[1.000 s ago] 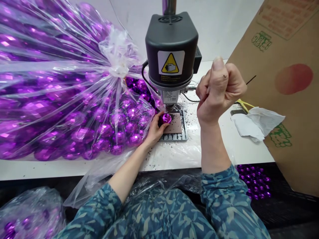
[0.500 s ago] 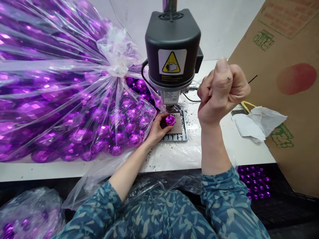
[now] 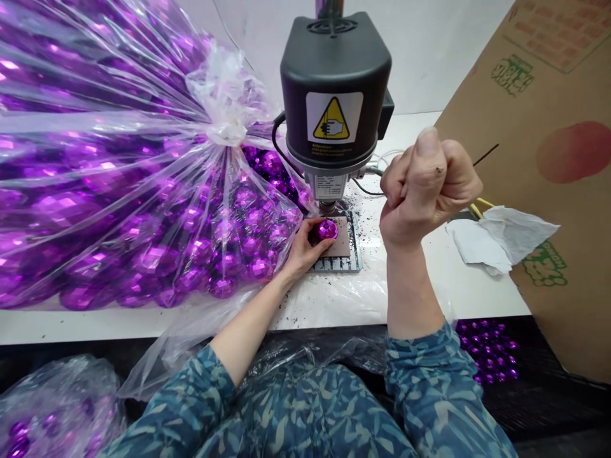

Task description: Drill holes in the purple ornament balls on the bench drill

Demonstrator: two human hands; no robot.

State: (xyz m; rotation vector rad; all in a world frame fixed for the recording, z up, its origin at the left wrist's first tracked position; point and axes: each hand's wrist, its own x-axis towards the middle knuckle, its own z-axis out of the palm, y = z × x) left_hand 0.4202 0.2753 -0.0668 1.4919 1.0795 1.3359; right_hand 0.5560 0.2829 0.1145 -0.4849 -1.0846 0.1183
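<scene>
My left hand (image 3: 304,249) pinches a shiny purple faceted ball (image 3: 327,229) between thumb and fingers. The ball rests on a small brown board (image 3: 340,245), which lies on the slotted metal base (image 3: 355,259) of a black drill press (image 3: 337,63). A small dark spot shows on the ball's top, just under the chuck (image 3: 327,207). Raised at the machine's right side, my right hand (image 3: 427,187) is closed in a fist around the feed lever. Most of the lever is hidden in the fist; a thin dark rod (image 3: 487,154) sticks out beyond it.
A big tied clear bag (image 3: 143,210) of purple balls fills the left. Dark shavings lie around the base. At right are white paper (image 3: 482,245) and a cardboard box (image 3: 563,210). Below the white table (image 3: 496,299) are more purple balls (image 3: 491,350) and another bag (image 3: 62,401).
The dark drill bit that stood at the ball's top no longer shows in it. My right fist has shifted slightly down in view; my left hand still holds the ball in place.
</scene>
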